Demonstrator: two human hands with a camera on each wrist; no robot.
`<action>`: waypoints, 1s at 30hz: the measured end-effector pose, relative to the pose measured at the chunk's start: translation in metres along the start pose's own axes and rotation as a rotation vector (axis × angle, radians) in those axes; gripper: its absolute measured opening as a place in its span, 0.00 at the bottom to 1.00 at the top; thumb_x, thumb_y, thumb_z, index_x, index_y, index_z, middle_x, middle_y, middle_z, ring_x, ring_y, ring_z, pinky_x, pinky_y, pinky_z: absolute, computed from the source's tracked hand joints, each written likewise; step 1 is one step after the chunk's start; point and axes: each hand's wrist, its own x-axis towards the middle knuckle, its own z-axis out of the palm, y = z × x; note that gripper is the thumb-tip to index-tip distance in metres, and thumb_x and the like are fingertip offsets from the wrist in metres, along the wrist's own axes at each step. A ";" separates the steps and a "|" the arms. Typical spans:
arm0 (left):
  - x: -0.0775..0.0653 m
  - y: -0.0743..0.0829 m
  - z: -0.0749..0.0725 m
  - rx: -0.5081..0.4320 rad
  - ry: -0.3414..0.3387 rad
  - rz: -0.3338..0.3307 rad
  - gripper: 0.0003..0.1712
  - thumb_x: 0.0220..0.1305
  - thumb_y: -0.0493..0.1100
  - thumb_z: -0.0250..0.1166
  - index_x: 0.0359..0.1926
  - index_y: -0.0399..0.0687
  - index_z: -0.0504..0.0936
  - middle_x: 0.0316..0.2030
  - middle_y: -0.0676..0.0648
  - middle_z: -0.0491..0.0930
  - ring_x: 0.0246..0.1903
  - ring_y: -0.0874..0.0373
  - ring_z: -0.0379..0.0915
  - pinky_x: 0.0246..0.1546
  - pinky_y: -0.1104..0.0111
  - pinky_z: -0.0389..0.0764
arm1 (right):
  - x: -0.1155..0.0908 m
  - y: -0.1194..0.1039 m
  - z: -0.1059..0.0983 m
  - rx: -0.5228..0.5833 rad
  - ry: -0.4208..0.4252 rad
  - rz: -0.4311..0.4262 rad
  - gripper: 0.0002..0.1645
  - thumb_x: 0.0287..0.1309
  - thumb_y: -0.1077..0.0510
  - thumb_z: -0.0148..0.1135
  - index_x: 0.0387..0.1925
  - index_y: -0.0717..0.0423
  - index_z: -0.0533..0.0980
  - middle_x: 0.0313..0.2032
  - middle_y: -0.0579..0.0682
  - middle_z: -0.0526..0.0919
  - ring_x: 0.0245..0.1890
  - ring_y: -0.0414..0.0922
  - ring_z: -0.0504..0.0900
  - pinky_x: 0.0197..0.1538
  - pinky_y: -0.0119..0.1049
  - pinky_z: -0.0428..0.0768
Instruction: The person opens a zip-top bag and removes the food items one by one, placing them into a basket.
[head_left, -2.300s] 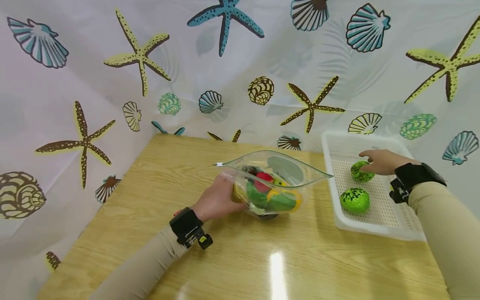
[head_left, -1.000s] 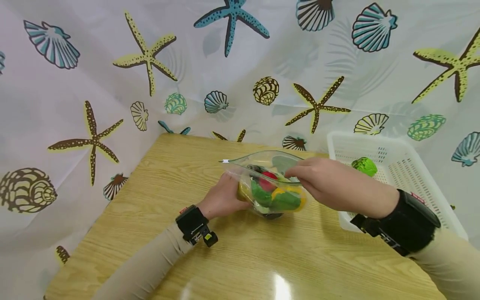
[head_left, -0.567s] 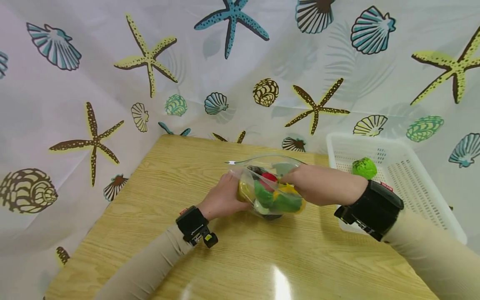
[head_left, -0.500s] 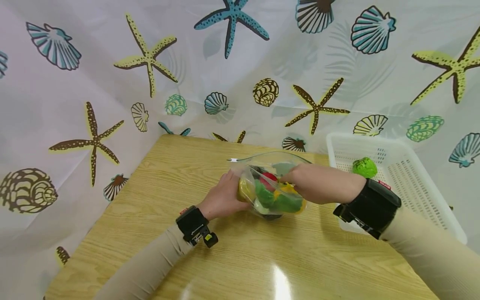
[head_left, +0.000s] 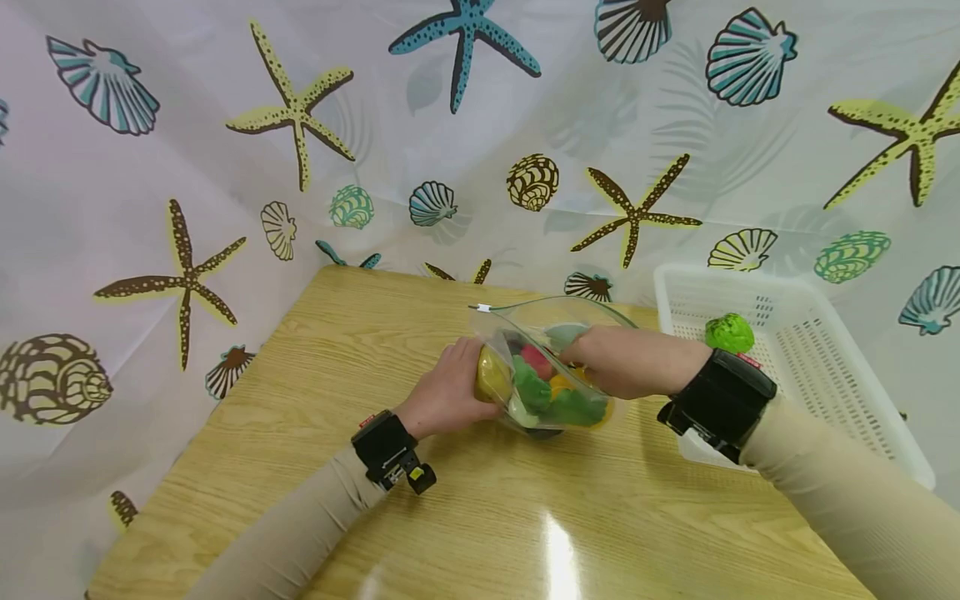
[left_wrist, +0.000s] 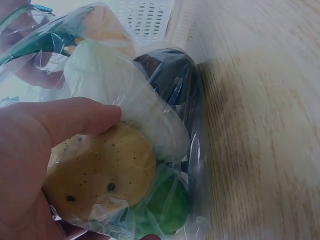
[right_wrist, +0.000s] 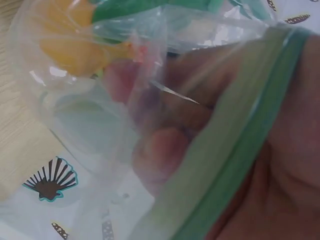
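Upright on the table stands a clear zip bag (head_left: 555, 297) full of toy vegetables, its mouth apart. My left hand (head_left: 448, 392) grips its left side, the thumb (left_wrist: 82, 117) across a speckled potato (left_wrist: 102, 167) through the plastic. Beside the potato in the left wrist view lie a pale oblong vegetable (left_wrist: 122, 90), a dark round one (left_wrist: 175, 77) and a green one (left_wrist: 167, 205). My right hand (head_left: 630, 354) reaches into the mouth with bent fingers (right_wrist: 162, 150), close to a red piece (head_left: 536, 362); I cannot tell whether it holds anything.
A white perforated basket (head_left: 832, 367) stands to the right, partly behind my right forearm, with a bright green leafy toy vegetable (head_left: 729, 333) inside. The wooden table (head_left: 450, 525) meets a patterned curtain (head_left: 465, 225) at the back and left.
My right hand has come from the basket leftward into the bag's mouth and deeper. One of two green toys has left the basket. The bag's rim has swung to the right; my left hand stays put.
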 end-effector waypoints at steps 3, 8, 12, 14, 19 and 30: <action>0.000 0.000 0.000 0.007 -0.002 0.005 0.54 0.39 0.62 0.72 0.65 0.49 0.57 0.51 0.52 0.63 0.47 0.59 0.59 0.35 0.64 0.77 | 0.001 0.001 0.004 -0.007 0.014 -0.006 0.14 0.56 0.72 0.55 0.25 0.49 0.75 0.18 0.42 0.67 0.19 0.38 0.61 0.24 0.34 0.63; 0.000 0.001 0.000 0.004 -0.005 0.011 0.54 0.40 0.61 0.71 0.65 0.49 0.57 0.52 0.51 0.63 0.47 0.59 0.59 0.35 0.64 0.77 | 0.002 0.002 0.011 -0.033 0.039 -0.019 0.18 0.52 0.72 0.58 0.17 0.48 0.73 0.15 0.41 0.57 0.18 0.38 0.53 0.24 0.36 0.56; 0.000 0.001 0.000 0.016 -0.009 0.010 0.54 0.40 0.62 0.72 0.65 0.49 0.57 0.51 0.52 0.63 0.46 0.59 0.59 0.33 0.65 0.77 | 0.001 0.003 0.014 -0.041 0.067 -0.026 0.21 0.52 0.73 0.57 0.15 0.46 0.69 0.15 0.41 0.57 0.18 0.38 0.52 0.23 0.36 0.56; 0.000 0.002 0.000 0.017 -0.014 0.009 0.54 0.40 0.62 0.72 0.65 0.49 0.57 0.51 0.52 0.63 0.46 0.59 0.58 0.33 0.65 0.77 | 0.001 0.003 0.015 -0.045 0.081 -0.030 0.22 0.52 0.73 0.55 0.15 0.46 0.67 0.14 0.41 0.57 0.18 0.38 0.52 0.23 0.36 0.55; 0.000 0.002 -0.001 0.006 -0.023 0.012 0.52 0.41 0.62 0.72 0.63 0.50 0.58 0.49 0.53 0.63 0.45 0.60 0.58 0.33 0.66 0.76 | -0.001 0.002 0.014 -0.042 0.122 -0.036 0.22 0.51 0.75 0.52 0.15 0.46 0.65 0.15 0.41 0.53 0.18 0.38 0.50 0.22 0.35 0.54; -0.002 0.000 -0.002 0.010 -0.023 0.021 0.45 0.43 0.62 0.70 0.56 0.45 0.63 0.44 0.52 0.62 0.43 0.58 0.57 0.31 0.67 0.75 | -0.010 -0.010 -0.005 -0.071 0.281 -0.046 0.12 0.57 0.71 0.54 0.24 0.54 0.74 0.21 0.46 0.69 0.22 0.41 0.64 0.25 0.34 0.67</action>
